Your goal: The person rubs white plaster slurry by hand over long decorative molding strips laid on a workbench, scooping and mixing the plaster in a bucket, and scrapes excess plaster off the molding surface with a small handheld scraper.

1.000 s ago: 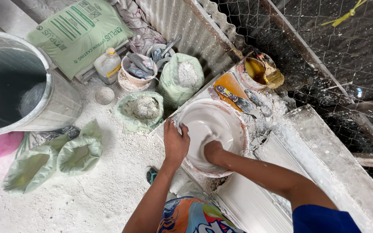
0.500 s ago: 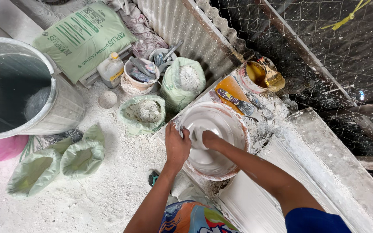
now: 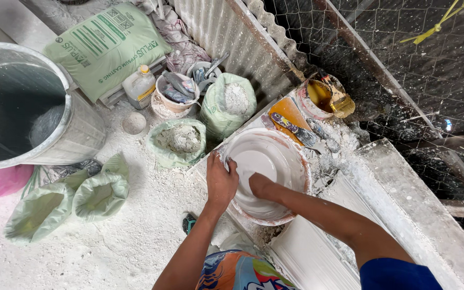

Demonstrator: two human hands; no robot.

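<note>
Left hand (image 3: 221, 182) grips the white basin's (image 3: 291, 156) rim; right hand (image 3: 260, 185) seemingly lies open inside

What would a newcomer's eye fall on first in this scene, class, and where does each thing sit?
At the centre, a white basin full of pale liquid, with the left hand gripping its near rim and the right hand dipped inside. At far left stands a big grey drum. Open green sacks of white powder sit between them on the dusty floor.
</note>
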